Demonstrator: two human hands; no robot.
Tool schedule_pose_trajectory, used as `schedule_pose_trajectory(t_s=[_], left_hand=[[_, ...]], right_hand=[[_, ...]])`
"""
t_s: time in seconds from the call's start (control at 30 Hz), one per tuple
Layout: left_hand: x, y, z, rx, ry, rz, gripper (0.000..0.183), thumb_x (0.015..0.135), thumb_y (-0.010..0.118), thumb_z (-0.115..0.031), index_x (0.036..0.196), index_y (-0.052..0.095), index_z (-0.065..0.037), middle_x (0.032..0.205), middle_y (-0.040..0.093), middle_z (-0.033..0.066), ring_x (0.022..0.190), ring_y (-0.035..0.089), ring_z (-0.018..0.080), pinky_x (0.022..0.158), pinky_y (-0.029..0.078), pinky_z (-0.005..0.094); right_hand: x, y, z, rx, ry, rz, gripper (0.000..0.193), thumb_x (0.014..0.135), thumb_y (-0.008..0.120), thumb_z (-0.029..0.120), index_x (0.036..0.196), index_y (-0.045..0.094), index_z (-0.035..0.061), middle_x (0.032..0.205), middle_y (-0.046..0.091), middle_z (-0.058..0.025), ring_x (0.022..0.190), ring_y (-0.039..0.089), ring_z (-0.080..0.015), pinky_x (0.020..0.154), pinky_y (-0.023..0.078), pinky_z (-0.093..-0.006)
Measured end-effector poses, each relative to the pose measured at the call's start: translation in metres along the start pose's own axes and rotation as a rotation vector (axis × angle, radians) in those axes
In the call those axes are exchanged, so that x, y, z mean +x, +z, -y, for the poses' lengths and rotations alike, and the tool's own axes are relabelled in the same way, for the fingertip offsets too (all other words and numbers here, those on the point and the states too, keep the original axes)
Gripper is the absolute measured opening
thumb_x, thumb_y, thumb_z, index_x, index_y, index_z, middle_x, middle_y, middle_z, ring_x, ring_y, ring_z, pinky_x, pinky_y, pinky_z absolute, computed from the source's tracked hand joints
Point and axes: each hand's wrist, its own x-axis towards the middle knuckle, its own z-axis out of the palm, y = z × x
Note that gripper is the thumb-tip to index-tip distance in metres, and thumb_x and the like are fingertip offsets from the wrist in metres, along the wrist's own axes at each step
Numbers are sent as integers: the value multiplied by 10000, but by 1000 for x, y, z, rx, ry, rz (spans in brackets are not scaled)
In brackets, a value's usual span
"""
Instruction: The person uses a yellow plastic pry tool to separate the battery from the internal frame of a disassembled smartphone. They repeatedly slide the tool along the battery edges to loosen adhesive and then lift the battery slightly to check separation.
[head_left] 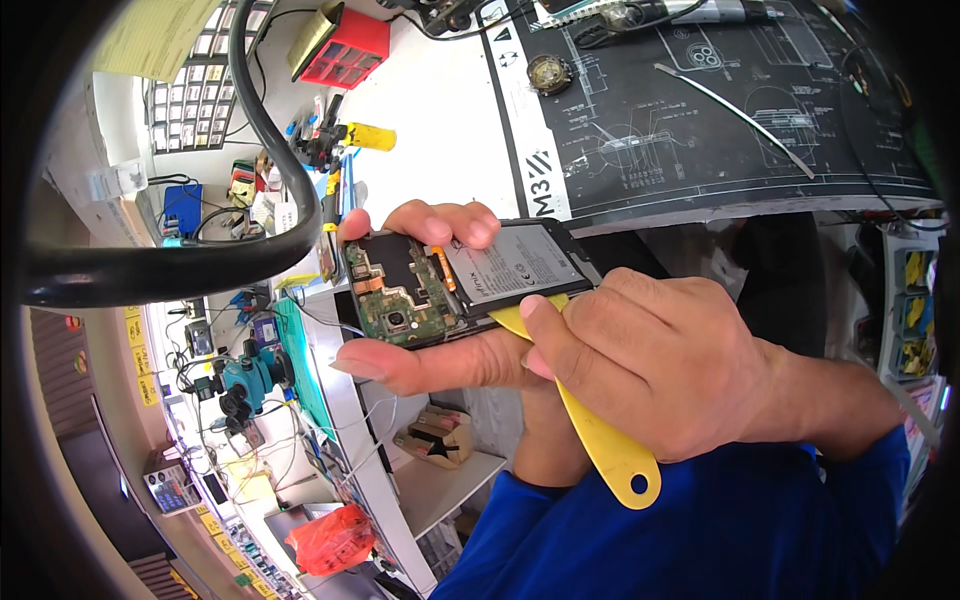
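Observation:
An opened phone [405,290] lies across my left hand [440,365], its green circuit board and camera showing at the left end. The thumb runs along the near side and the fingertips curl over the far edge. Beside the board, the grey battery [520,262] sits in the phone's frame, with an orange flex cable [445,268] between them. My right hand [655,360] grips a yellow plastic pry tool [610,445] with a hole in its handle. The tool's flat tip meets the battery's near edge; how far it reaches under is hidden.
A black printed work mat [640,140] covers the right of the white bench, bearing a wristwatch [549,74] and a thin metal spudger [735,115]. A thick black arm [270,130] crosses the left. Beyond stand a red drawer box [350,48] and a teal microscope [250,380].

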Motion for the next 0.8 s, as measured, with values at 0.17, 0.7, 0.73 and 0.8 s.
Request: schedule_pose_trajectory(t_s=[0.17,0.7,0.73,0.8], left_hand=[[0,1,-2,82,21,-30,862,995,414,-783,1381,436,-13,905,557,119,718,548,204,678,521,325],[-12,2,9,94,20,-132,1252,805,259,-997,1529,364,19,1167,624,120,1049,649,228,930,547,375],[-12,-5,9,-15,-9,-56,1254,799,264,-1000,1517,383,21,1179,623,119,1050,645,229,938,546,379],[-11,-15,9,-122,-37,78,1234,792,289,-1000,1464,449,22,1212,624,110,1061,631,224,970,536,386]], right_hand=[[2,-1,-1,28,21,51,306,840,766,105,1063,686,-90,776,620,-80,599,586,-166,469,425,-260],[-3,0,-12,65,27,37,330,834,717,154,1067,683,-77,841,621,-80,669,600,-187,530,472,-286],[-3,-1,-10,63,28,35,336,837,731,140,1087,684,-80,841,632,-84,666,606,-191,533,477,-288],[-2,-4,-7,69,34,34,364,842,769,102,1143,684,-84,834,656,-93,661,623,-198,535,484,-294]])
